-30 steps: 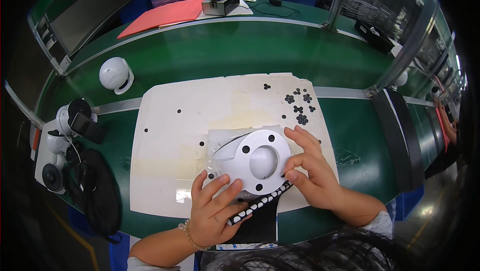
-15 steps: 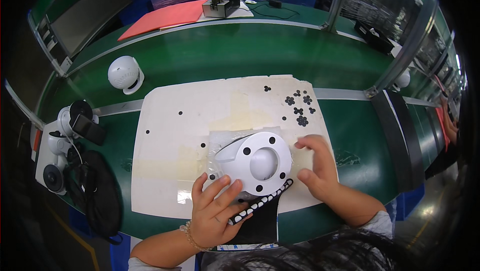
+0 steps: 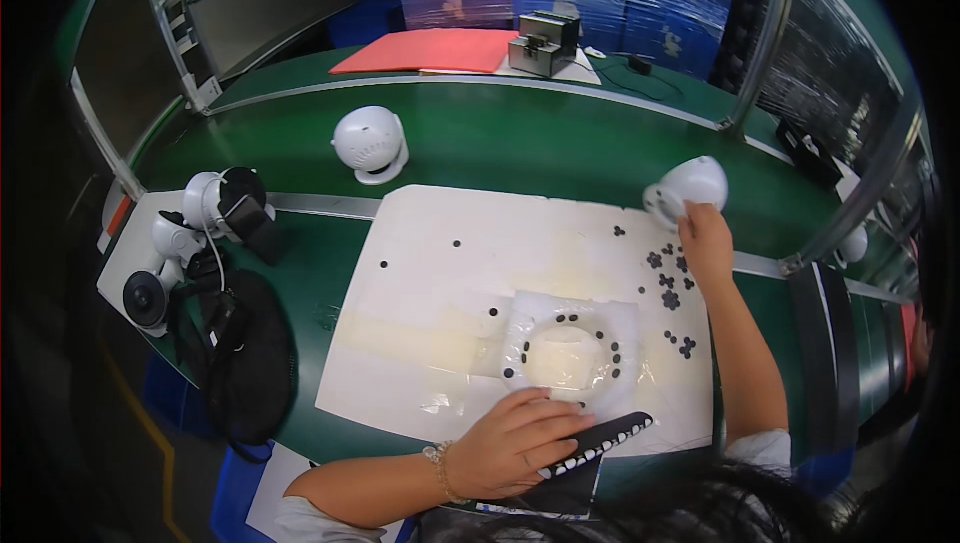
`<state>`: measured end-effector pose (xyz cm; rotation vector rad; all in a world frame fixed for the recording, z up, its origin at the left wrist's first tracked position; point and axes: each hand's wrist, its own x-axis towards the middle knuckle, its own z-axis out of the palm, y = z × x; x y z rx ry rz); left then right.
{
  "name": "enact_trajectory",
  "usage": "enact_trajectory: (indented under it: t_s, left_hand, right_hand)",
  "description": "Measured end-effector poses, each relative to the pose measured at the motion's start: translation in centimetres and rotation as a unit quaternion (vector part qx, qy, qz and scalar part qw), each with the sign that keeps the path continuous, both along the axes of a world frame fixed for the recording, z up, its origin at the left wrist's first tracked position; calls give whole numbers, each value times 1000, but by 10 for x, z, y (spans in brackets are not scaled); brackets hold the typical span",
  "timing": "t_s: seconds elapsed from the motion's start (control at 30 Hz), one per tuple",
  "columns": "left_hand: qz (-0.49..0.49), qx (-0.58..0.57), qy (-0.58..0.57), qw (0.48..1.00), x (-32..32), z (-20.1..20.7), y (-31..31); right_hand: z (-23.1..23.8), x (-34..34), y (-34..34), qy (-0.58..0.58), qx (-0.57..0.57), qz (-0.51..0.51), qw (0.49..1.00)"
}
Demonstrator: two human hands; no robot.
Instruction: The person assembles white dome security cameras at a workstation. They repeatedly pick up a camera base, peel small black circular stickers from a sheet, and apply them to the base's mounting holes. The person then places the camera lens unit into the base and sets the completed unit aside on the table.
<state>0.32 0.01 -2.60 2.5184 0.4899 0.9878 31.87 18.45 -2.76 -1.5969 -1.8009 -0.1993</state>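
My right hand [image 3: 708,248] reaches to the far right edge of the cardboard sheet [image 3: 430,303], its fingers closed on a white rounded device [image 3: 698,183] with black dots on its underside. Low in the middle, my left hand [image 3: 515,443] is closed on a black strip [image 3: 605,443] with a row of white rounded spots along its edge; the thumb is mostly hidden. Just beyond those fingers lies a pale foam pad [image 3: 627,328] with a ring of small black dots. Clusters of round black pads [image 3: 670,299] sit on the cardboard near my right forearm.
A similar white device [image 3: 370,145] stands on the green ledge at the back left. White device parts [image 3: 205,201] and a black bag [image 3: 250,343] lie left of the cardboard. Metal posts [image 3: 765,43] rise behind. Farther back are a red sheet [image 3: 430,50] and a metal box [image 3: 543,45].
The white device has moved from the foam pad to the far right in my right hand, baring the pad. My left hand stays low with the strip. The view has shifted.
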Motion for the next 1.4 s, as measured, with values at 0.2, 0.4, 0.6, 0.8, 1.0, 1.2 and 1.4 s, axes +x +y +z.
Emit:
enact_trajectory:
  t_s: [0.2,0.4,0.6,0.8,1.0,1.2,1.4]
  left_hand:
    - [-58,17,-20,998,4,-8,-3]
    - [-115,3,15,993,5,-20,-5]
    - [-119,-47,98,987,9,-14,-5]
    - [-116,-72,52,989,-6,-11,-9]
    - [-117,-57,33,991,7,-22,-2]
    - [-66,36,23,997,7,-16,-3]
    - [-100,-72,36,992,-3,9,-3]
  right_hand:
    - [-30,31,55,-315,-55,-105,942]
    - [10,-122,77,-312,-161,119,929]
    - [3,-315,94,-163,-203,403,877]
    - [-27,-376,106,-148,-79,246,955]
    - [14,-290,129,-177,-42,196,964]
    - [83,-185,20,273,-206,227,912]
    - [79,-103,-110,531,-317,270,738]
